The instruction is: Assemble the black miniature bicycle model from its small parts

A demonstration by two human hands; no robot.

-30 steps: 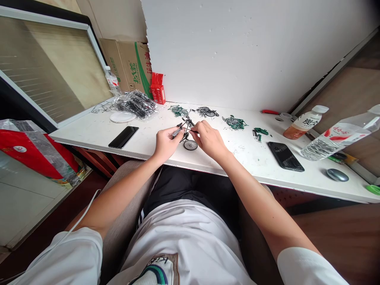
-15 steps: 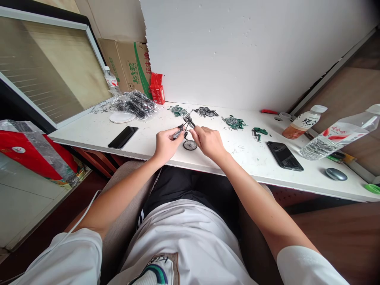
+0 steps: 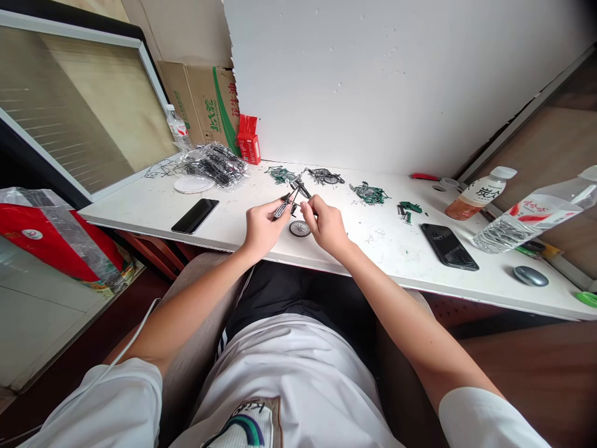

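Observation:
A small black model bicycle frame (image 3: 295, 190) is held up over the front of the white table. My left hand (image 3: 263, 225) is closed on its left side, thumb and fingers pinching dark parts. My right hand (image 3: 326, 225) is closed at its right side, fingertips pressed together on a dark piece that they largely cover. Between the hands, just below the frame, shows a black spoked wheel (image 3: 299, 229); whether it is joined to the frame I cannot tell. Beyond lie black bicycle parts (image 3: 326, 177) and clusters of green parts (image 3: 370, 193).
A phone (image 3: 194, 216) lies left, beside a white disc (image 3: 194, 185) and a plastic bag of black parts (image 3: 217, 165). On the right are another phone (image 3: 449, 246), two bottles, including a clear one (image 3: 532, 218), and a grey mouse (image 3: 530, 275). A white board (image 3: 373, 87) stands behind.
My right hand has shifted slightly, its fingers now more upright and bunched. The left hand keeps its hold, and the bicycle frame stays almost in place.

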